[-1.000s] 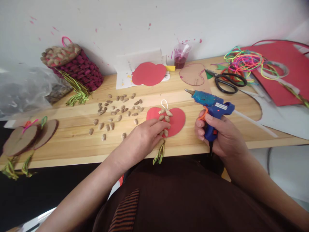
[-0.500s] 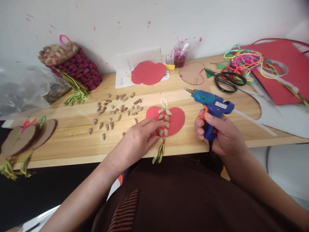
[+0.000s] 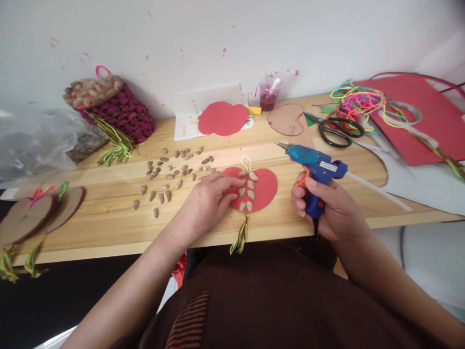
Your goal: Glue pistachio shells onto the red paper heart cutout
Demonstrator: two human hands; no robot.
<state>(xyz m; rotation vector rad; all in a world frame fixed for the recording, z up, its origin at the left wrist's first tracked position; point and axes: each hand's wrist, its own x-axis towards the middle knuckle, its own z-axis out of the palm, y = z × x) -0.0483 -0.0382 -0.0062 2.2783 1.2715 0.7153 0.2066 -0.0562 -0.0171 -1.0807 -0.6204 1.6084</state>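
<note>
A red paper heart (image 3: 265, 186) lies near the front edge of the wooden table (image 3: 109, 223). Several tan seeds run down its middle, a white loop sits at its top and a green tassel (image 3: 240, 240) hangs off the table edge below it. My left hand (image 3: 207, 201) rests on the heart's left half, fingertips touching the seeds. Just right of the heart, my right hand (image 3: 327, 208) grips a blue glue gun (image 3: 314, 165), nozzle pointing left above the table.
Loose seeds (image 3: 170, 169) are scattered left of the heart. A dark red woven basket (image 3: 119, 109) stands at the back left, wooden discs (image 3: 36, 213) at far left. Another red heart (image 3: 222, 118), a cup (image 3: 269, 92), a cardboard heart, scissors (image 3: 336, 131), neon cords (image 3: 363, 99) and red sheets lie behind and right.
My left hand has slid up along the heart from its lower tip to the upper seeds. The right hand keeps the glue gun in about the same place.
</note>
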